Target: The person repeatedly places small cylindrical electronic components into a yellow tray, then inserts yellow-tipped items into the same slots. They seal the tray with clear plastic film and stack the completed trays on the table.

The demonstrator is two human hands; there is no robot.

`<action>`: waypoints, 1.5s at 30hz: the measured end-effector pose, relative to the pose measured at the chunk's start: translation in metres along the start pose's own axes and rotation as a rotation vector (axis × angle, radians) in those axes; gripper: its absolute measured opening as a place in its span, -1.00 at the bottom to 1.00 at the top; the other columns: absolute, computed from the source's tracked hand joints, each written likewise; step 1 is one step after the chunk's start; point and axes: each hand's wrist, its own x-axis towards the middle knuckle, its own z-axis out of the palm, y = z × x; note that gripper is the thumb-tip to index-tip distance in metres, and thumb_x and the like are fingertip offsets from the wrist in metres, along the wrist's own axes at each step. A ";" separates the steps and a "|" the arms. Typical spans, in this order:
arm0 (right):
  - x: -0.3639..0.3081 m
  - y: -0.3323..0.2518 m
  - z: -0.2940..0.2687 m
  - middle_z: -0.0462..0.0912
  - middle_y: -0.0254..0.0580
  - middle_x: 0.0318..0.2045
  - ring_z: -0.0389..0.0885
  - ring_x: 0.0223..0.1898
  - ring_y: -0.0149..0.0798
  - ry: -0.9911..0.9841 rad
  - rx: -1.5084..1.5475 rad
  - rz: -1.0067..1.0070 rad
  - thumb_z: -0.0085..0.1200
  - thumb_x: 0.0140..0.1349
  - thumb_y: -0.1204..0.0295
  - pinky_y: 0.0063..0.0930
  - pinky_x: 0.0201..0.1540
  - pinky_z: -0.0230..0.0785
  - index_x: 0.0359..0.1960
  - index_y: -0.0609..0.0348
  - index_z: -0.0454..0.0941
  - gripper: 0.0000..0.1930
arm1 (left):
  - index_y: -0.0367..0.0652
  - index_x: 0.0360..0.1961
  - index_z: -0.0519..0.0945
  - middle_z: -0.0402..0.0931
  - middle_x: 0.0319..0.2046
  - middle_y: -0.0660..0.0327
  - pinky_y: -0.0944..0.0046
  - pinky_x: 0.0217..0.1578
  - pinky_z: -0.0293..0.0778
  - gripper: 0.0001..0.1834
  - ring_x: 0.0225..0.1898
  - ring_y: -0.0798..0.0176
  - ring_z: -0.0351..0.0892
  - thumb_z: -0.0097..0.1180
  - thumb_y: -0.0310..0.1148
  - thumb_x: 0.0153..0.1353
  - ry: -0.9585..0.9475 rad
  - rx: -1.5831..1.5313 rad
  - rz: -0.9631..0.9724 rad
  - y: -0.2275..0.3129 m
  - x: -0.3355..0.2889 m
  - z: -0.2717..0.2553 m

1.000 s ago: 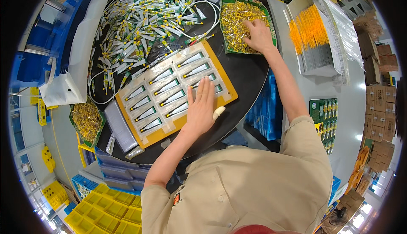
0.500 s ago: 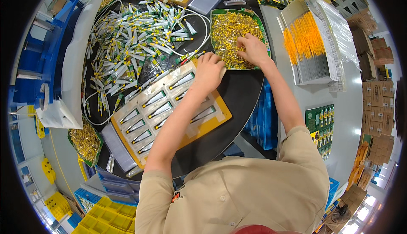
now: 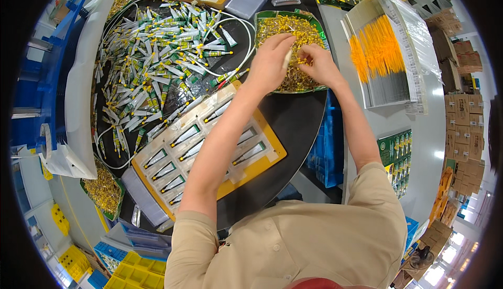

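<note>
Right fingers [image 3: 313, 52] curled, tips close, over yellow-tipped pieces [image 3: 296, 25]

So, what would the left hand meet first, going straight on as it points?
Likely the heap of small, yellow-headed pieces in the green, open container, just ahead of the left hand, though its height above them is unclear.
</note>
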 end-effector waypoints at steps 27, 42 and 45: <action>0.021 -0.014 -0.052 0.66 -0.18 -0.30 0.68 -0.30 -0.26 0.009 0.096 -0.004 0.20 0.12 0.60 -0.46 -0.19 0.55 -0.32 0.25 0.67 -0.91 | -0.27 0.17 0.42 0.41 0.08 -0.08 -0.15 0.29 0.12 -0.25 0.20 -0.15 0.31 0.38 -0.24 -0.08 0.022 0.213 -0.112 -0.003 0.005 0.049; -0.008 -0.063 -0.005 0.70 -0.27 -0.33 0.66 -0.27 -0.43 0.102 0.611 0.098 0.21 0.17 0.62 -0.57 -0.16 0.51 -0.21 0.30 0.69 -0.85 | -0.26 -0.23 0.61 0.61 -0.29 -0.11 -0.07 -0.19 0.49 -0.83 -0.19 -0.22 0.59 0.10 -0.41 0.21 -0.208 0.053 -0.246 0.019 -0.017 -0.020; -0.020 -0.106 0.029 0.67 -0.28 -0.30 0.63 -0.24 -0.46 -0.063 0.750 0.087 0.20 0.20 0.62 -0.58 -0.15 0.52 -0.19 0.30 0.65 -0.85 | -0.25 -0.33 0.59 0.60 -0.34 -0.09 -0.07 -0.19 0.51 -0.88 -0.20 -0.20 0.60 0.03 -0.50 0.14 -0.268 0.214 -0.293 0.043 -0.061 -0.076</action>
